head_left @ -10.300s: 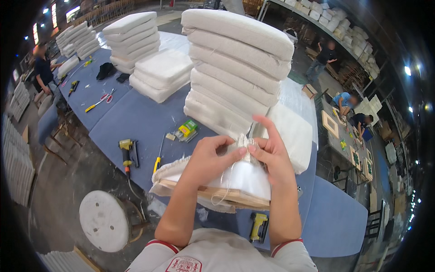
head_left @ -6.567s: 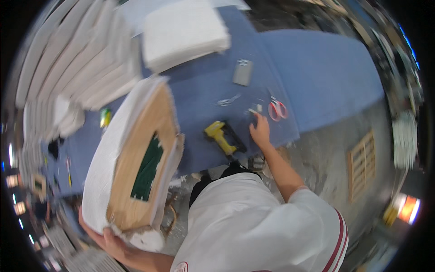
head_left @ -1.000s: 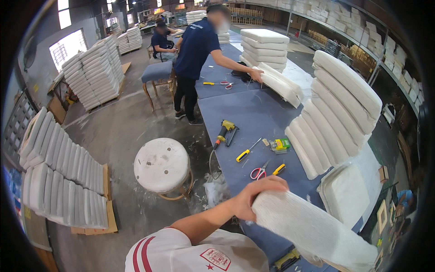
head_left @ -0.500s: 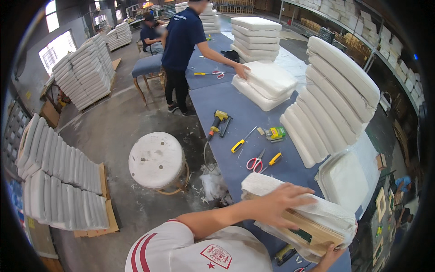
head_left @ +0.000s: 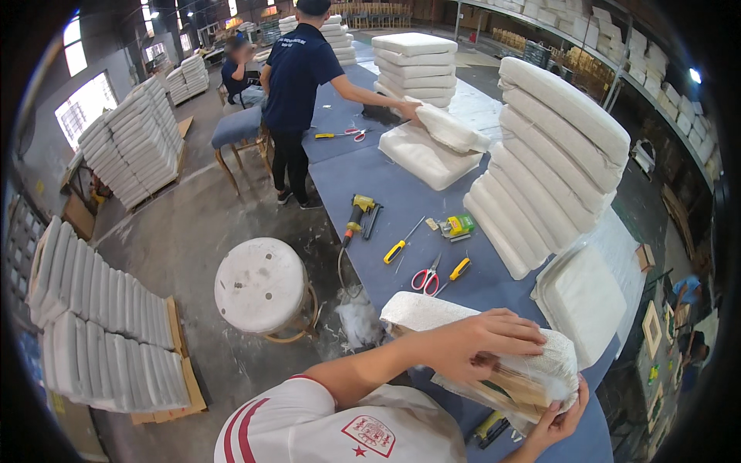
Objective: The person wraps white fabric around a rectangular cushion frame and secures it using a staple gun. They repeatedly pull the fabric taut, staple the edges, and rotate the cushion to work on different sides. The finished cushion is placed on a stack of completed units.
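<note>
Two hands [head_left: 485, 344] on one cushion [head_left: 532, 366].

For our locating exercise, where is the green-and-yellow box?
Head view: the box lies right of centre on the blue table, beside the tall cushion stack.

A bright window [head_left: 86, 110] glows beyond the grey floor [head_left: 181, 241].

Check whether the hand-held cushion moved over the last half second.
Yes, the cushion has shifted toward picture left: its left end now reaches farther past the red-handled scissors.
</note>
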Motion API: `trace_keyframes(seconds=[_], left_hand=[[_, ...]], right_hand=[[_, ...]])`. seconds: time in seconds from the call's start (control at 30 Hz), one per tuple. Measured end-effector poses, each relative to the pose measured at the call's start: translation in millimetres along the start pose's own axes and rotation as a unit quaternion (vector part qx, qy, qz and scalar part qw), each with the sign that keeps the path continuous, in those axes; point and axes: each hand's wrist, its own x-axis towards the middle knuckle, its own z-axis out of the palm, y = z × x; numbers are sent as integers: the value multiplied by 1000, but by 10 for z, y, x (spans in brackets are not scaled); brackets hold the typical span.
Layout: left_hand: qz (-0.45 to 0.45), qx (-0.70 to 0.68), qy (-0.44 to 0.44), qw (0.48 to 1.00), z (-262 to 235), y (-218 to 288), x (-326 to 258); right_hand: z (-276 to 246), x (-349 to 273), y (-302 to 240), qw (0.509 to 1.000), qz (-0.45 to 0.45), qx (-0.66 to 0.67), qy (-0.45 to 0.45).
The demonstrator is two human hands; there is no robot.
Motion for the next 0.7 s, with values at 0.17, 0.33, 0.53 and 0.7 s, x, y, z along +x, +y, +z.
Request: trace_keyframes(seconds=[0.17,0.33,0.53,0.7], left_hand=[[-63,-6,5,998,-204,-16,-229],[-91,57,95,990,-145,-6,-352],[-89,74,163,980,-4,-27,-130],[-44,32,165,985,-93,-166,1]], right_hand=[[-92,173,-123,999,34,-3,-28],[199,266,-100,999,26,-22,-25],[312,684,-390,995,-54,-71,-54],[506,963,-530,991,-75,-52,-93]])
